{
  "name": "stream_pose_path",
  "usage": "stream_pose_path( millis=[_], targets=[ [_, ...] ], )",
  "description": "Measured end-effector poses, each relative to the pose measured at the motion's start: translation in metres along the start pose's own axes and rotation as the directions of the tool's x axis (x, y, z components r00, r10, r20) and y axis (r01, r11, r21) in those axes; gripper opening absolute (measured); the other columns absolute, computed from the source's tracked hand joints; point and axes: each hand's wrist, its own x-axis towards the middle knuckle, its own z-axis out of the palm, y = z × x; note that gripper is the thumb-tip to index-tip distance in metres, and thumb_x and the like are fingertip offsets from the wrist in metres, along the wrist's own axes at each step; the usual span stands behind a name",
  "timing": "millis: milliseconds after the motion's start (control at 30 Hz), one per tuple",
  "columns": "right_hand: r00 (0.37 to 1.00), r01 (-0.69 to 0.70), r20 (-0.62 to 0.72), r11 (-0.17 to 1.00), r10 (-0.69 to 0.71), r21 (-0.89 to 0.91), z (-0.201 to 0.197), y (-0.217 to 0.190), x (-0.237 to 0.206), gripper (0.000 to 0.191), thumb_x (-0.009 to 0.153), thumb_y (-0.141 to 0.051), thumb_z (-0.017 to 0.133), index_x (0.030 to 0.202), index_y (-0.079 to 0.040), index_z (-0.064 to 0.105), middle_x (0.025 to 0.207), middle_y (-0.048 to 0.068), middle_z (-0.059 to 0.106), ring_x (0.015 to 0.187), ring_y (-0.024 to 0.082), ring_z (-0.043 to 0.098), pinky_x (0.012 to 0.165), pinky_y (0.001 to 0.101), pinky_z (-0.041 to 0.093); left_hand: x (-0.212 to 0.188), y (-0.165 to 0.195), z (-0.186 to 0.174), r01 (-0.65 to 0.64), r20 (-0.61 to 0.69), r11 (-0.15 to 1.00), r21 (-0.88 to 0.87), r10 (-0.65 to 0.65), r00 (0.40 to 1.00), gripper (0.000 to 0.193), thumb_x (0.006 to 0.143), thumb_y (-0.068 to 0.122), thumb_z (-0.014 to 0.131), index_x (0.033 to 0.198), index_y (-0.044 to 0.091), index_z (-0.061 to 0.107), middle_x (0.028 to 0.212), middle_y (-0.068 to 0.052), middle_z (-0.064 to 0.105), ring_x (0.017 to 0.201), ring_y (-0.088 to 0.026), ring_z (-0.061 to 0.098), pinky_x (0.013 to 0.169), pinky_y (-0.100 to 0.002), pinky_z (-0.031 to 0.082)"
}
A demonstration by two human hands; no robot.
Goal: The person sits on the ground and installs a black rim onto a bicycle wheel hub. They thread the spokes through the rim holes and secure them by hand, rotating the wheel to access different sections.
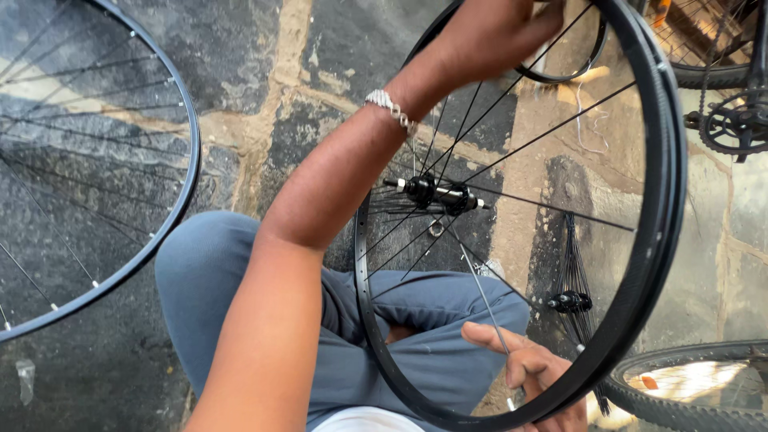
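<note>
A black bicycle rim (658,200) stands upright over my lap, with thin dark spokes running to a black hub (436,193) at its middle. My left hand (490,30), a silver bracelet on its wrist, reaches to the top of the wheel. Its fingers are closed about a spoke near the rim, partly cut off by the frame edge. My right hand (538,376) is low inside the rim and pinches a silver spoke (482,294) that slants up toward the hub.
A second spoked wheel (164,212) lies on the stone floor at left. A loose hub with a bundle of spokes (570,302) sits behind the rim. A tyred wheel (690,386) is at bottom right and a bicycle chainring (734,126) at top right.
</note>
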Motion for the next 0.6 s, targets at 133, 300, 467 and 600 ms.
stream_pose_path(
  millis=[133, 300, 467, 600],
  targets=[
    [1.0, 0.029, 0.006, 1.0, -0.03, 0.006, 0.003, -0.002, -0.002, 0.039, 0.094, -0.026, 0.077, 0.096, -0.003, 0.046, 0.128, 0.045, 0.065, 0.129, 0.045, 0.064, 0.111, 0.0494, 0.044, 0.008, 0.031, -0.011, 0.133, 0.063, 0.991, 0.025, -0.134, 0.989, 0.017, 0.105, 0.018, 0.066, 0.121, 0.01, 0.068, 0.093, -0.003, 0.072, 0.065, -0.013, 0.066, 0.058, -0.028, 0.053],
    [0.999, 0.046, 0.022, 0.998, -0.046, 0.035, -0.004, 0.006, -0.005, 0.039, 0.095, -0.036, 0.072, 0.097, -0.003, 0.052, 0.13, 0.042, 0.066, 0.13, 0.042, 0.067, 0.109, 0.0473, 0.049, 0.02, 0.051, -0.026, 0.091, 0.09, 0.993, -0.076, -0.085, 0.992, 0.021, 0.104, 0.007, 0.064, 0.123, 0.015, 0.069, 0.117, -0.001, 0.073, 0.088, -0.015, 0.075, 0.069, -0.03, 0.058],
    [0.999, -0.041, 0.033, 0.999, 0.04, 0.02, -0.011, 0.01, -0.006, 0.033, 0.092, -0.03, 0.076, 0.091, -0.002, 0.058, 0.131, 0.04, 0.063, 0.128, 0.042, 0.067, 0.095, 0.0435, 0.05, 0.032, 0.057, -0.034, -0.104, 0.07, 0.994, 0.019, 0.102, 0.992, 0.025, 0.1, 0.0, 0.07, 0.119, 0.016, 0.067, 0.115, 0.001, 0.072, 0.107, -0.019, 0.074, 0.095, -0.035, 0.058],
    [0.999, -0.036, 0.015, 0.998, 0.035, 0.052, -0.009, 0.009, -0.008, 0.033, 0.089, -0.029, 0.076, 0.095, -0.001, 0.059, 0.131, 0.038, 0.063, 0.132, 0.043, 0.063, 0.109, 0.0526, 0.047, 0.039, 0.068, -0.037, -0.149, 0.082, 0.983, 0.106, 0.141, 0.987, 0.021, 0.098, 0.001, 0.076, 0.113, 0.012, 0.066, 0.109, -0.001, 0.07, 0.104, -0.021, 0.071, 0.088, -0.035, 0.059]
  ],
)
